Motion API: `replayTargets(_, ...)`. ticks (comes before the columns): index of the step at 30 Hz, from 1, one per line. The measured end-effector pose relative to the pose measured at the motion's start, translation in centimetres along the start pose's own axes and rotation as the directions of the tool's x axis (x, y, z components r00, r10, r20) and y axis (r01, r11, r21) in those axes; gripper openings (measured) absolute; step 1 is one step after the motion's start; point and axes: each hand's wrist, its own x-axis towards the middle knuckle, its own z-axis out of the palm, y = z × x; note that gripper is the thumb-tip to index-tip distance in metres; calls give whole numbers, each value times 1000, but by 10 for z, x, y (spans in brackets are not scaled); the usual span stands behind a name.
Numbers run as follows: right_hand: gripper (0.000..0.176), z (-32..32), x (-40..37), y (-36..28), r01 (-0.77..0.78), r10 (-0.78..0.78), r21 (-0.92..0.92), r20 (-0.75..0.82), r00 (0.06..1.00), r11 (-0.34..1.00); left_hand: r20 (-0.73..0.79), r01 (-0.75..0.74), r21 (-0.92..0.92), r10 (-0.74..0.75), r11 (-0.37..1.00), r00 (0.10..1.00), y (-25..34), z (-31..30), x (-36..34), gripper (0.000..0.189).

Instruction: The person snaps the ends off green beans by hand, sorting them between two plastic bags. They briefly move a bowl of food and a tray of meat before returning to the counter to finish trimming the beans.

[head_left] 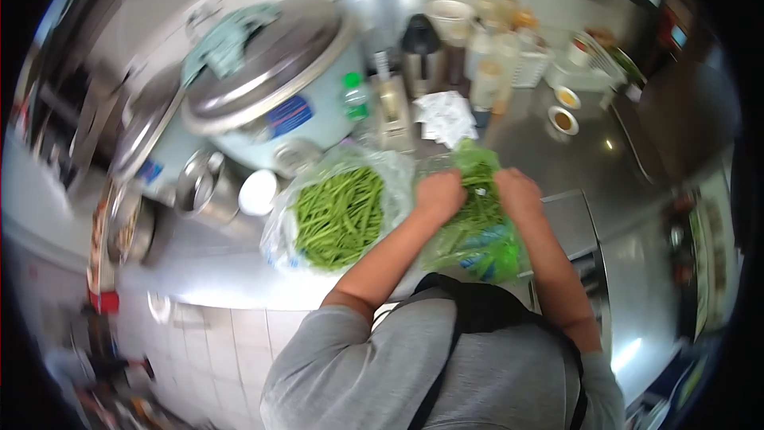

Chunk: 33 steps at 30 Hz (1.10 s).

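My left hand [442, 193] is closed on the left side of a green plastic bag [501, 259]. Closed on the bag's right side is my right hand [519, 191]. Green vegetables [481, 199] show inside this bag, between the two hands. Just left of my left hand, a clear plastic bag [402, 171] lies open around a heap of cut green beans [341, 217]. Both bags rest on the steel counter [207, 271]. The fingertips are too blurred to make out in detail.
Two large lidded pots [274, 56] stand at the back left, near a metal container [205, 183] and a white lid [259, 193]. Behind the bags are papers [446, 118], a green-capped bottle [355, 99] and several sauce bottles [487, 80]. Small bowls [563, 121] sit at right.
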Motion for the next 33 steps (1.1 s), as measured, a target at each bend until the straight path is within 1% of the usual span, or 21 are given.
replayTargets(2, 8, 5, 0, -1, -24, 25, 7, -28, 999, 1000, -7, -43, -59, 43, 997, 999, -1, -1, -1, 19)
replayTargets(4, 7, 3, -5, -8, 125, -87, 195, -193, 977, 973, -34, -37, -120, 33, 992, 999, 2, 0, -3, 18)
replayTargets(6, 7, 3, -6, -17, 190, -132, 276, -216, 967, 942, -115, -142, -219, 119, 965, 986, -1, 6, -3, 16)
replayTargets(7, 7, 3, -5, -19, 205, -135, 315, -230, 964, 927, -152, -212, -261, 177, 942, 972, -2, 8, -3, 15)
replayTargets(10, 7, 9, -2, -17, 265, -163, 322, -310, 937, 909, -115, -200, -291, 174, 936, 978, -3, 10, -3, 14)
replayTargets(13, 9, 12, 3, -18, 258, -15, 585, -387, 922, 769, -247, -343, -586, 242, 734, 939, -8, 33, 5, 14)
replayTargets(14, 12, 8, 3, -23, 180, 97, 775, -296, 950, 605, -189, -291, -706, 224, 646, 956, -5, 35, 7, 15)
replayTargets(15, 15, 4, 3, -30, 99, 189, 912, -188, 964, 397, -123, -225, -807, 216, 546, 968, -3, 27, 6, 16)
replayTargets(17, 20, -9, 1, -34, 88, 210, 968, -139, 968, 235, 33, 9, -923, 56, 384, 998, -7, 18, 13, 18)
replayTargets(18, 20, -10, 0, -29, 59, 175, 942, -123, 977, 332, 86, 93, -942, -38, 322, 996, -7, 0, 10, 17)
replayTargets(19, 20, -8, 0, -24, 36, 137, 906, -103, 985, 421, 189, 191, -976, -30, 102, 981, -13, -3, 14, 16)
replayTargets(20, 21, -6, 0, -20, 21, 95, 863, -80, 992, 505, 210, 211, -974, -19, 86, 977, -16, -6, 13, 17)
replayTargets(21, 22, -1, -1, -17, -29, 106, 807, -42, 993, 589, 228, 228, -971, -10, 71, 974, -17, -12, 12, 17)
replayTargets(24, 23, 17, -7, -16, 105, 78, 680, -233, 969, 725, 269, 269, -963, -7, 22, 963, -14, -16, 12, 17)
replayTargets(25, 24, 21, -8, -15, 119, 37, 679, -211, 977, 724, 274, 274, -962, -12, 7, 962, -12, -18, 10, 17)
replayTargets(26, 23, 21, -10, -15, 65, 28, 696, -122, 992, 715, 277, 277, -961, -23, -8, 961, -12, -19, 8, 17)
replayTargets(28, 23, 20, -11, -14, -36, -8, 718, 57, 998, 695, 258, 258, -966, 15, -7, 966, -14, -13, 6, 18)
replayTargets(29, 22, 23, -10, -12, -33, 1, 710, 46, 999, 703, 246, 247, -969, 32, -7, 969, -13, -10, 7, 18)
replayTargets(31, 22, 31, -8, -8, -31, 22, 691, 22, 1000, 722, 96, 84, -967, 39, 241, 995, -3, -5, 1, 19)
replayTargets(32, 22, 34, -7, -11, -138, 105, 806, 94, 990, 576, 25, 1, -933, 60, 360, 998, 4, -2, -4, 19)
replayTargets(33, 21, 36, -6, -13, -239, 176, 883, 181, 968, 403, -29, -68, -923, 109, 379, 994, 10, 1, -12, 19)
